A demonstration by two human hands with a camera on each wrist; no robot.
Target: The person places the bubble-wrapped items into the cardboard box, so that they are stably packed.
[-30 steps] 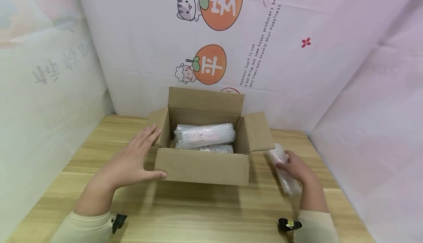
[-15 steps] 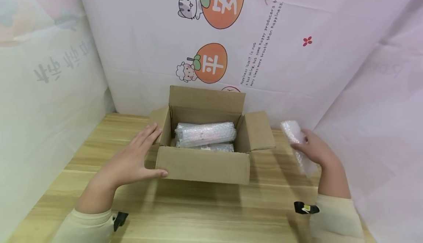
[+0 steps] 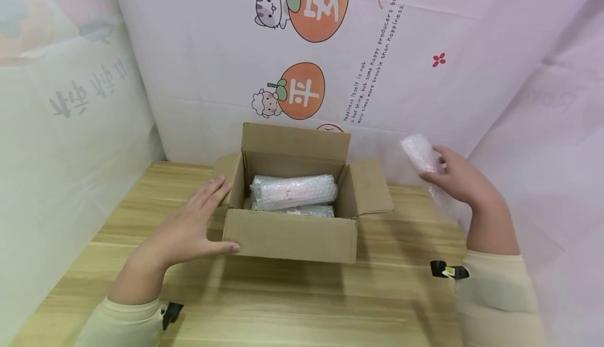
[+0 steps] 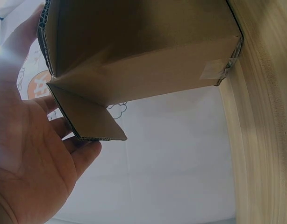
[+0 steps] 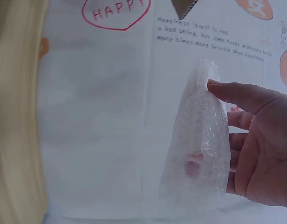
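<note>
An open cardboard box (image 3: 290,236) stands on the wooden table with its flaps spread. Inside it lie bubble-wrapped packages (image 3: 298,191), one on top of another. My left hand (image 3: 181,234) rests at the box's left side, fingers on the left flap (image 4: 87,115) and thumb by the front flap's corner. Off to the right and raised above the table, my right hand (image 3: 464,176) holds another bubble-wrapped package (image 5: 197,135) between thumb and fingers. Something reddish shows through its wrap in the right wrist view; what it is cannot be made out.
White printed sheets hang behind the table (image 3: 283,305) and along both sides. The back sheet (image 3: 198,64) stands close behind the box, and the right-hand sheet (image 3: 542,142) is near my right forearm. The box's right flap (image 3: 370,187) sticks outward.
My right hand has lifted the wrapped package from beside the box's right flap, moving it up, away and to the right. My left hand and the box have stayed in place.
</note>
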